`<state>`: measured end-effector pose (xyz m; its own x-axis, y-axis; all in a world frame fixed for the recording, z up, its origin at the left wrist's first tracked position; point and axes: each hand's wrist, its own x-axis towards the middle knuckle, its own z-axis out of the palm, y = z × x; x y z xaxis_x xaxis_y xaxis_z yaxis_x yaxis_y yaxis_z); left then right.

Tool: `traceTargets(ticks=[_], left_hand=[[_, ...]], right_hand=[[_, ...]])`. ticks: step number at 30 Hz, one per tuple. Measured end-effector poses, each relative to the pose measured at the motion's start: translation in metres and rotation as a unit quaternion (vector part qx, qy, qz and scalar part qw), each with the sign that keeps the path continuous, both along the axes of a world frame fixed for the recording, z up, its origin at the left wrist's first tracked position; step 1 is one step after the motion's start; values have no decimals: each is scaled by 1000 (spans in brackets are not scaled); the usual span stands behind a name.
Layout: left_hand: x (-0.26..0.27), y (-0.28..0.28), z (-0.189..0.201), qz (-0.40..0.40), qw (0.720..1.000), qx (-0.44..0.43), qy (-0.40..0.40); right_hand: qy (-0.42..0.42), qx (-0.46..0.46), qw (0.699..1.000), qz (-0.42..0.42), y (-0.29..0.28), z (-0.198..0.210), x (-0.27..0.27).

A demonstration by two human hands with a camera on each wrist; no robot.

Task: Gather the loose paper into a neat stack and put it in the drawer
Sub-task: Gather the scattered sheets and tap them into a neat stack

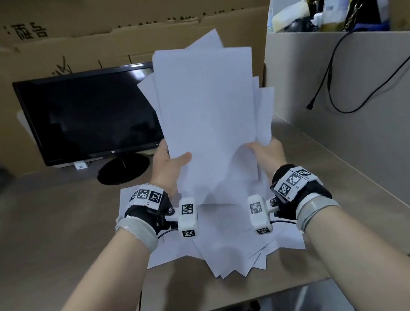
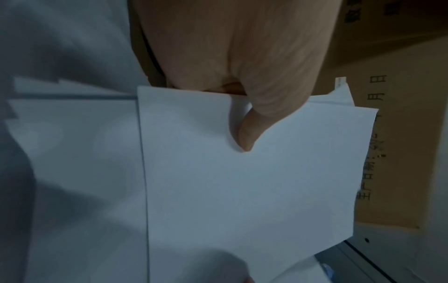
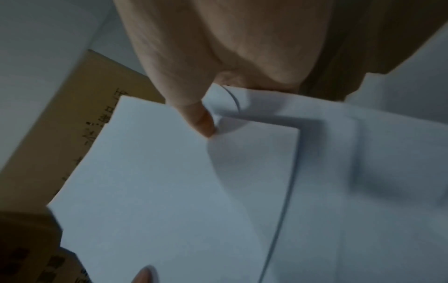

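2 hands hold up a messy bunch of white paper over the desk.

The held paper (image 1: 209, 117) stands tall, its long side going up and down, top edge leaning away toward the dark monitor (image 1: 87, 114). The sheets do not line up; corners stick out at the top and sides. The left hand (image 1: 167, 166) grips the bottom left edge, thumb pressed on the front sheet. The right hand (image 1: 268, 153) pinches the bottom right edge, thumb on front too. More loose sheets (image 1: 227, 247) lie fanned out flat on the desk (image 1: 51, 229), right under the hands.
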<state>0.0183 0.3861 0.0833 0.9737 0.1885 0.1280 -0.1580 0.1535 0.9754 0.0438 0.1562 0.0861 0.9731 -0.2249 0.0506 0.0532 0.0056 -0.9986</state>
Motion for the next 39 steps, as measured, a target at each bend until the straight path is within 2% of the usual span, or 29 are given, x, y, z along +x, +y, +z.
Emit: traceTargets(ticks=[3, 11, 14, 22, 31, 36, 39], left_hand=[[-4, -3, 7, 4, 1000, 18, -12], [-6, 2, 28, 75, 994, -31, -74], [-11, 5, 29, 92, 991, -42, -86], [-15, 12, 18, 113, 992, -18, -55], [-13, 15, 27, 116, 992, -18, -38], [-13, 15, 30, 110, 993, -23, -36], [-12, 14, 34, 94, 994, -26, -43]], right_hand=[[-29, 0, 1000, 2, 6, 8, -1], [-108, 29, 994, 15, 14, 25, -11], [-112, 37, 993, 24, 18, 24, -14], [-83, 65, 994, 30, 21, 12, -17], [-102, -14, 995, 6, 17, -2, -12], [-64, -125, 990, 15, 13, -23, -7], [-4, -153, 988, 35, 8, -31, -2]])
